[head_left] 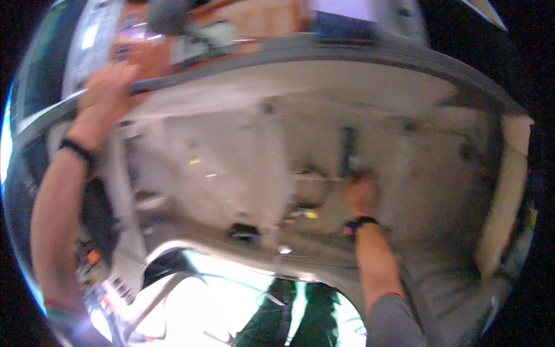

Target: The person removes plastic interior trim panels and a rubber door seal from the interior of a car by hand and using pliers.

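My left hand point(110, 95) rests on the upper rim point(243, 59) of a large beige-grey metal body panel point(225, 150), its fingers curled over the edge. My right hand point(361, 191) is on the right half of the panel, fingers curled, at the lower end of a dark elongated object point(348, 144); blur hides exactly what it holds. Small yellow pieces point(306, 213) and a dark opening or fitting point(244, 232) lie below and left of that hand. Both wrists wear dark bands.
Beyond the rim are an orange surface point(260, 17) and grey structures point(87, 40). A pale post point(503, 185) bounds the right side. Below, a curved cutout edge point(219, 260) frames a bright floor and two dark-trousered legs point(312, 312).
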### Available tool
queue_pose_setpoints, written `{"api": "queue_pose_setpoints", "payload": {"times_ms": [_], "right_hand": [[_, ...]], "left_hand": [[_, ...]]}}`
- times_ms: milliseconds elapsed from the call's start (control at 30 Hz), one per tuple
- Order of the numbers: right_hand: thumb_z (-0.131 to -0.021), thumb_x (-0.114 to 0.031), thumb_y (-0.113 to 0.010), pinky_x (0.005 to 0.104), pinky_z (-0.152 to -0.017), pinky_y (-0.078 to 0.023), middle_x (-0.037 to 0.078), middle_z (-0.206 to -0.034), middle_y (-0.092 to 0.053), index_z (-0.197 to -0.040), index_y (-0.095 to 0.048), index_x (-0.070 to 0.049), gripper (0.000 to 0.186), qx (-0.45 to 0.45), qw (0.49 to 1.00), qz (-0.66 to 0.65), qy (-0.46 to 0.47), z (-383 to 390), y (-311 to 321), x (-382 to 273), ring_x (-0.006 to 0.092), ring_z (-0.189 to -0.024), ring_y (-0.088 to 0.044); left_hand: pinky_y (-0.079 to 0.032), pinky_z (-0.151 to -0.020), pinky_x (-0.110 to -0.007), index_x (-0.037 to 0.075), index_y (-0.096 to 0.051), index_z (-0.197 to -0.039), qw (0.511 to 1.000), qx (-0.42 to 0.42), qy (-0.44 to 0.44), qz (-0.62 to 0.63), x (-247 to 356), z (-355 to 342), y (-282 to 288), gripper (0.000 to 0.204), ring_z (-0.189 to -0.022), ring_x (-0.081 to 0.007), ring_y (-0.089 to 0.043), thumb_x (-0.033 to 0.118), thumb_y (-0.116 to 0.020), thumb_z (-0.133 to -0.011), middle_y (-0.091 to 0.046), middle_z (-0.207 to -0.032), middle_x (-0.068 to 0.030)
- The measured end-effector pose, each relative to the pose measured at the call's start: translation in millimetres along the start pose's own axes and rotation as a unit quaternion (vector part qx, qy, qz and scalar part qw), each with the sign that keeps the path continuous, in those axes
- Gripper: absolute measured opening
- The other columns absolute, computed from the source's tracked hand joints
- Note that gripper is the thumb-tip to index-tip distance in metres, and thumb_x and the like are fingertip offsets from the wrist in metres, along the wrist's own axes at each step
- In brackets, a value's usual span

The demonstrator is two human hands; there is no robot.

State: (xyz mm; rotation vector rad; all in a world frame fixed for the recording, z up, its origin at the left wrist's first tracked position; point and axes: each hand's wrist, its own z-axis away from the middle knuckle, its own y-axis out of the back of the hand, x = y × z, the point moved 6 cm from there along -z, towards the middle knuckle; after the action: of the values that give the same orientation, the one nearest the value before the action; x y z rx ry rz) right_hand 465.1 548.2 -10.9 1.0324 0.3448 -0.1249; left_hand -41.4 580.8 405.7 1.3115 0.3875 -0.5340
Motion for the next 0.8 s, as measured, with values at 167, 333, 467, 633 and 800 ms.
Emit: {"api": "queue_pose_setpoints", "payload": {"times_ms": [167,333,467,633,800], "right_hand": [[-0.092,-0.043,-0.061,0.0514,-0.076,-0.055,0.021,-0.100,-0.070,-0.107,-0.068,-0.002,0.044,-0.102,0.989,0.102,0.010,13,12,-11,0.0416,-0.087,-0.068],[-0.093,-0.039,-0.062,0.0529,-0.083,-0.053,0.024,-0.104,-0.067,-0.110,-0.065,0.002,0.044,-0.072,0.996,0.040,-0.042,23,1,8,0.0422,-0.096,-0.066],[-0.091,-0.036,-0.064,0.0503,-0.087,-0.052,0.023,-0.109,-0.066,-0.112,-0.064,0.004,0.045,-0.122,0.988,0.033,-0.085,26,-21,31,0.0420,-0.101,-0.065],[-0.095,-0.037,-0.059,0.0470,-0.089,-0.052,0.022,-0.122,-0.064,-0.123,-0.060,0.006,0.051,-0.130,0.987,0.075,-0.063,31,1,63,0.0382,-0.104,-0.065],[-0.097,-0.030,-0.057,0.0450,-0.092,-0.050,0.020,-0.126,-0.062,-0.128,-0.058,0.001,0.045,0.013,0.997,-0.022,-0.077,48,95,134,0.0359,-0.108,-0.063]], "left_hand": [[-0.052,-0.072,-0.041,0.012,-0.062,-0.086,0.999,0.009,-0.005,-0.042,-6,-9,-2,0.048,-0.085,-0.0259,-0.064,0.057,-0.073,-0.075,-0.064,-0.084,-0.0068],[-0.050,-0.070,-0.038,0.012,-0.062,-0.086,0.998,-0.010,-0.018,-0.067,-5,-15,-1,0.051,-0.086,-0.0244,-0.063,0.062,-0.071,-0.074,-0.061,-0.085,-0.0044],[-0.049,-0.071,-0.038,0.013,-0.062,-0.086,0.998,-0.011,-0.020,-0.066,0,-18,16,0.051,-0.087,-0.0232,-0.062,0.061,-0.071,-0.073,-0.061,-0.085,-0.0038],[-0.049,-0.069,-0.037,0.014,-0.062,-0.087,0.997,-0.016,-0.013,-0.077,-4,-18,5,0.050,-0.084,-0.0228,-0.063,0.061,-0.071,-0.074,-0.062,-0.086,-0.0039],[-0.050,-0.073,-0.046,0.010,-0.063,-0.097,0.991,0.052,-0.097,0.078,4,-33,-27,0.038,-0.088,-0.0311,-0.063,0.034,-0.079,-0.072,-0.065,-0.094,-0.0100]]}}
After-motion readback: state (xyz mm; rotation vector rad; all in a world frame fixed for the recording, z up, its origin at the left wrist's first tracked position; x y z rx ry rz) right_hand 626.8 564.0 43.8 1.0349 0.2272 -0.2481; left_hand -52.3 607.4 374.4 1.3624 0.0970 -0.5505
